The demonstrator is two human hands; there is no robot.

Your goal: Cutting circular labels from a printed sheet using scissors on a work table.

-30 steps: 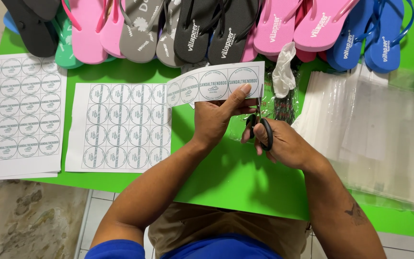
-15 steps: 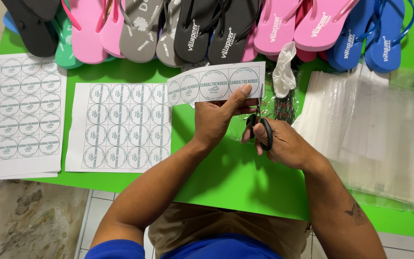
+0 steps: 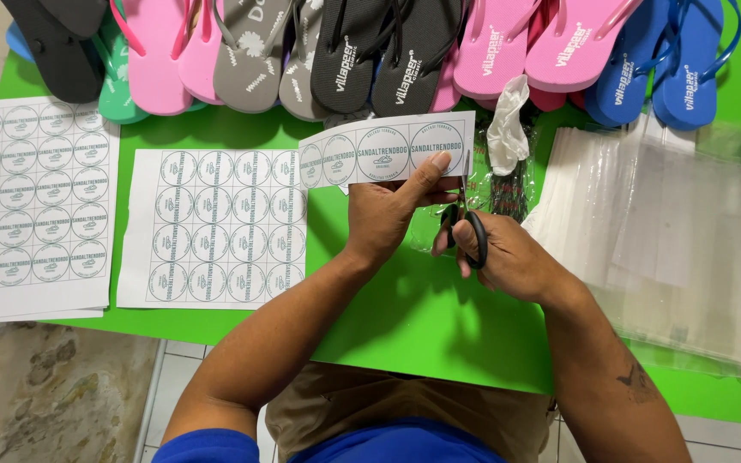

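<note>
My left hand [image 3: 392, 210] pinches a white paper strip [image 3: 362, 153] printed with round green labels, held just above the green table [image 3: 405, 317]. Black-handled scissors [image 3: 468, 227] are gripped in my right hand [image 3: 508, 257], blades pointing up at the strip's right end. The blades are mostly hidden behind my fingers and the paper.
Two white sheets of round labels lie at the left [image 3: 32, 201] and centre-left [image 3: 216, 227]. A row of pink, grey, black, blue and green flip-flops [image 3: 345, 51] lines the far edge. A stack of clear plastic bags [image 3: 671, 240] lies at the right, a crumpled white bag [image 3: 508, 116] beside the strip.
</note>
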